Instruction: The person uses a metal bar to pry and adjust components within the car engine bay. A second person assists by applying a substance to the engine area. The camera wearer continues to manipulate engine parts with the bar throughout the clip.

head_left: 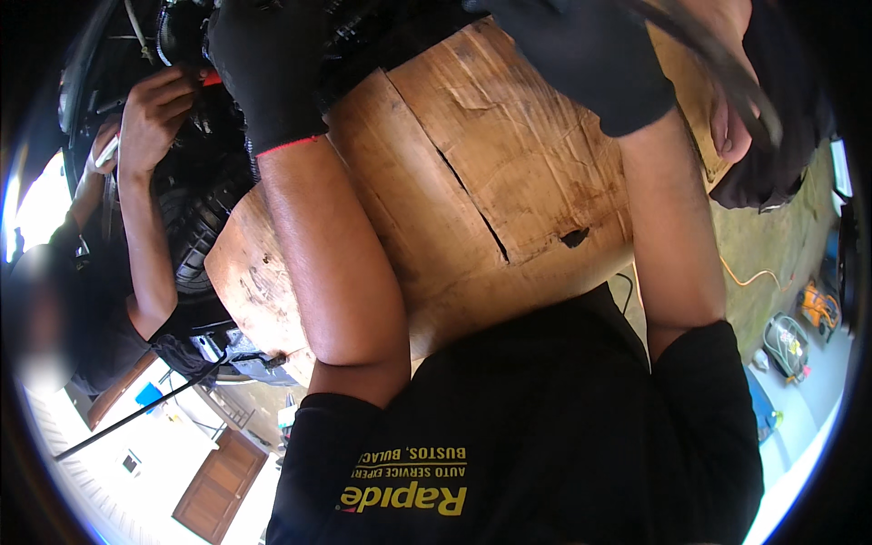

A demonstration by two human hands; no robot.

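Observation:
Both of my hands wear black gloves and reach into a dark vehicle bay at the upper edge. My left hand (271, 68) is among dark hoses and parts; its fingers are lost in shadow, so what they hold cannot be made out. Farther right, my right hand (590, 68) is bent over the edge of a worn brown cardboard sheet (509, 163), its fingertips cut off or hidden. The creased, stained sheet lies beneath my forearms and has a long slit and a small torn hole. A blurred black hose-like strip (718, 59) passes beside my right hand.
At the left, a co-worker's bare hand (150, 118) is close to my left glove, by a small red item (211, 79). Another person's dark clothing (786, 136) is at the right. A black tyre (202, 241) stands below the co-worker's arm. An orange cord (758, 280) crosses the floor.

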